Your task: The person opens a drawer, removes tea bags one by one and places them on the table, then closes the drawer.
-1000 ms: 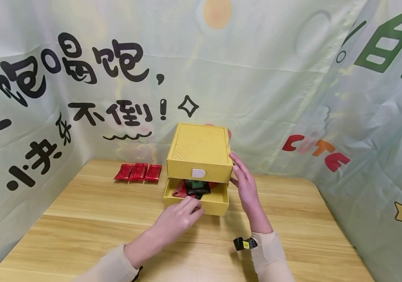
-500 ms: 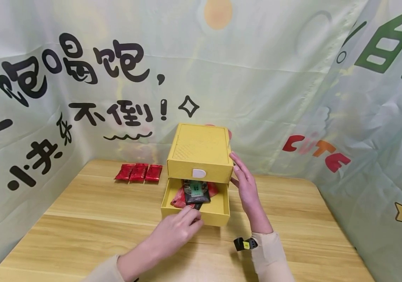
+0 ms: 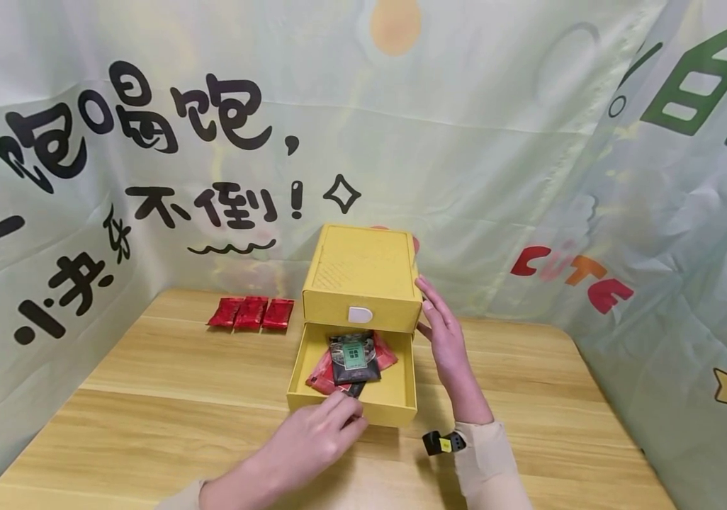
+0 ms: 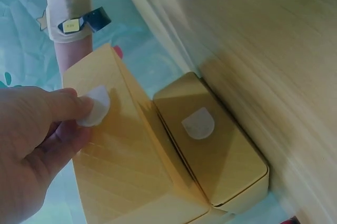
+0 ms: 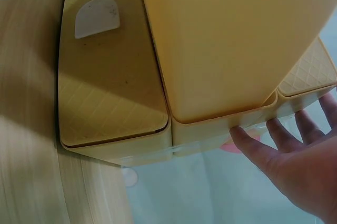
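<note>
A yellow drawer cabinet (image 3: pixel 366 258) stands on the wooden table, its middle drawer (image 3: pixel 397 389) pulled out. In that drawer lie a black sachet (image 3: pixel 355 361) with a green label and red sachets (image 3: pixel 321 375), partly under it. My left hand (image 3: pixel 319 439) is at the drawer's front; its thumb and fingers pinch the white handle (image 4: pixel 97 107), as the left wrist view shows. My right hand (image 3: pixel 445 340) rests against the cabinet's right side, fingers fairly straight, fingertips (image 5: pixel 239 133) touching the casing in the right wrist view.
Three red packets (image 3: pixel 251 312) lie in a row on the table (image 3: pixel 166 368), left of the cabinet. Below the pulled-out drawer is a closed bottom drawer (image 4: pixel 226 153) with its own white handle. A printed cloth (image 3: pixel 465 177) hangs close behind and at both sides.
My left hand has moved toward me, drawing the middle drawer further out. More of the black and red sachets shows inside. The right hand stays on the cabinet's side.
</note>
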Demonstrator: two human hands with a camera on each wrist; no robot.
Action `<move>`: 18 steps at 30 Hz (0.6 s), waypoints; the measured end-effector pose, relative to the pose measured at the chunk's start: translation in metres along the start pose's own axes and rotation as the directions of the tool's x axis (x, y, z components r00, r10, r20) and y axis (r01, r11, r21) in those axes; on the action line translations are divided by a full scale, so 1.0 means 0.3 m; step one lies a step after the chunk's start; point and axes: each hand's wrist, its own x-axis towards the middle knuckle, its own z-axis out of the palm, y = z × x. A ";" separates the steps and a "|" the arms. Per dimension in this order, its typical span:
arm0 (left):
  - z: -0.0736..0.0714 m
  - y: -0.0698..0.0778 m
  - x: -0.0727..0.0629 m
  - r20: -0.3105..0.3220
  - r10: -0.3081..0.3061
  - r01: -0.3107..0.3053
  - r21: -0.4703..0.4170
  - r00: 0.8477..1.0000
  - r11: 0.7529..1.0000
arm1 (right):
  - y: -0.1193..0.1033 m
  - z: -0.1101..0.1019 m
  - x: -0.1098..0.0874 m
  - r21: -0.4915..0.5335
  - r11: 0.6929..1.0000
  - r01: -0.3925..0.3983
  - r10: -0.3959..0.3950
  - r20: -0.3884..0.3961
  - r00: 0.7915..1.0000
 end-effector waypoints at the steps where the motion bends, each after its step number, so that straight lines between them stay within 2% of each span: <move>1: -0.003 0.001 0.000 0.003 0.002 -0.002 -0.001 1.000 1.000 | 0.000 0.000 0.000 -0.001 1.000 0.000 0.000 -0.001 1.000; 5: -0.017 -0.002 0.008 -0.007 0.012 -0.013 -0.015 1.000 1.000 | -0.001 0.000 -0.001 -0.003 1.000 0.000 0.000 -0.003 1.000; 10: -0.044 -0.030 0.040 -0.102 0.025 -0.028 -0.026 0.994 0.999 | 0.000 -0.001 0.000 0.001 1.000 -0.002 0.002 0.001 1.000; 14: -0.061 -0.071 0.076 -0.152 -0.008 0.006 -0.016 0.988 1.000 | 0.001 -0.002 0.002 0.002 1.000 -0.002 0.002 0.000 1.000; 18: -0.069 -0.113 0.105 -0.131 -0.059 0.059 0.001 0.990 0.998 | 0.002 -0.001 0.002 0.009 1.000 -0.004 0.004 0.002 1.000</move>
